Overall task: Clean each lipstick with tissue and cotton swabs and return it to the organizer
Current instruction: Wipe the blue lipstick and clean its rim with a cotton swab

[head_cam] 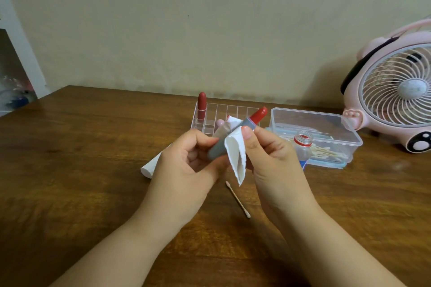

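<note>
Your left hand (186, 158) has its fingers (198, 144) curled round the grey base of the lipstick (247, 123), gripping it low on the barrel. Your right hand (272, 154) pinches a folded tissue (235, 156) against the barrel, thumb on top near the collar, the loose end of the tissue hanging down between your palms.

To do this wipe well, it looks best to keep the left grip firm and still and let the right fingers do the work: press the tissue lightly round the barrel and collar, and turn the tube rather than drag along it. Keep the tissue off the bare red tip, which would probably smear or dent under pressure. A fresh fold of tissue will likely lift more than a used one.

The lipstick is held in the air above the desk (93, 170), in front of the clear organizer (224, 109). Its long axis runs on a slant, base low and to the left in your left hand, red tip pointing up, away and to the right.

Beyond, one capped lipstick (202, 106) stands upright in the organizer's back left corner. A cotton swab (238, 199) lies on the desk below your hands, and a clear box (326, 123) of swabs sits to the right.
</note>
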The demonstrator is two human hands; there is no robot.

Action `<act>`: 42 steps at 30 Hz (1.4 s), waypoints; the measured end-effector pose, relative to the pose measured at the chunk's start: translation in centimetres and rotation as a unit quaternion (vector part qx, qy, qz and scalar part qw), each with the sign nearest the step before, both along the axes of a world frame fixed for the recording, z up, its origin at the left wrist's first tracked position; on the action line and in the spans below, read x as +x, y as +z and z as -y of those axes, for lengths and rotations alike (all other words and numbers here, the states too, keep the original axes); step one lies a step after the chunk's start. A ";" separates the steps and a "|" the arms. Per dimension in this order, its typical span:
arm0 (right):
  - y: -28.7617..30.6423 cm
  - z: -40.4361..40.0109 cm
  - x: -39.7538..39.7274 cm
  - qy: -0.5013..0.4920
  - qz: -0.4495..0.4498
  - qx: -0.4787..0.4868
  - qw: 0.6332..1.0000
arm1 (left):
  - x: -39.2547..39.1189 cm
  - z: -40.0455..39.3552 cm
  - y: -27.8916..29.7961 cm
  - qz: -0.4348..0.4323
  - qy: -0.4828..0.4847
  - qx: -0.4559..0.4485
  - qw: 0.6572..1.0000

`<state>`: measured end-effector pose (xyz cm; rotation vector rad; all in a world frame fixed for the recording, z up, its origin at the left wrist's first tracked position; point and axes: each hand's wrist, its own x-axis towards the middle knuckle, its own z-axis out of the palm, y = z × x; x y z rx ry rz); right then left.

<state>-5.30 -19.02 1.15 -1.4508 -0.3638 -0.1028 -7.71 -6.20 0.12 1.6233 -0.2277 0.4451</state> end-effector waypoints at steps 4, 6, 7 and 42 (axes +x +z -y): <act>-0.2 -0.3 -0.3 -0.044 -0.003 -0.002 0.999 | 0.1 -0.4 -0.5 0.028 0.052 0.093 0.994; -0.4 -0.4 -0.2 -0.078 0.007 0.004 0.997 | 0.4 -0.6 -0.7 0.020 0.047 0.105 0.993; -0.4 -0.4 -0.1 -0.095 0.016 -0.008 0.995 | 0.5 -0.6 -0.7 0.011 0.041 0.107 0.993; -0.2 3.0 2.6 -0.066 0.072 -0.570 0.816 | 4.6 -1.0 -3.5 -0.144 0.200 0.293 0.924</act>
